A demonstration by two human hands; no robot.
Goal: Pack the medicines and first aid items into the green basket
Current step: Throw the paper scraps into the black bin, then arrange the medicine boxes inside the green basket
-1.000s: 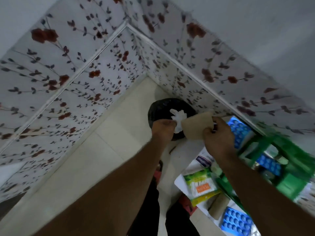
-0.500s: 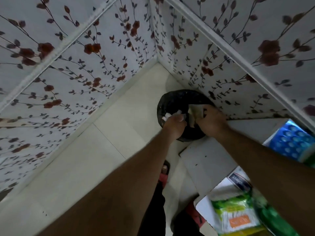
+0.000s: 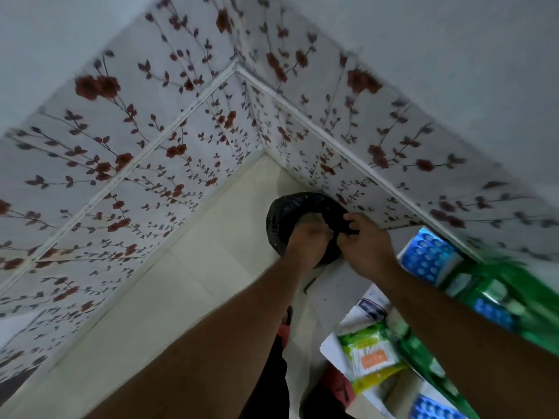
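Both of my hands are over the black-lined bin (image 3: 281,220) that stands on the pale tiled floor (image 3: 169,297) in the corner, a little right of the middle of the frame. My left hand (image 3: 308,240) is curled into a loose fist above the bin's mouth, with its knuckles towards me; whether anything is inside that fist I cannot tell. My right hand (image 3: 367,246) is just beside it, touching or nearly touching, with thumb and fingertips pinched on the black liner at the bin's right rim and the other fingers bent. Something pale shows inside the bin behind my left hand, too blurred to name.

The green basket (image 3: 514,285) is at the right edge of the frame, smeared by motion, on the white table (image 3: 335,285) whose corner sits just right of the bin. Blue blister packs (image 3: 426,257) lie at its upper side, near the wall. Left of the basket, in the lower right of the frame, lies a green and yellow packet (image 3: 370,355) with an orange label, and another blue blister sheet (image 3: 432,408) lies at the bottom edge.

Flower-patterned wall panels (image 3: 121,164) fill the upper left and the top, meeting in the corner behind the bin.
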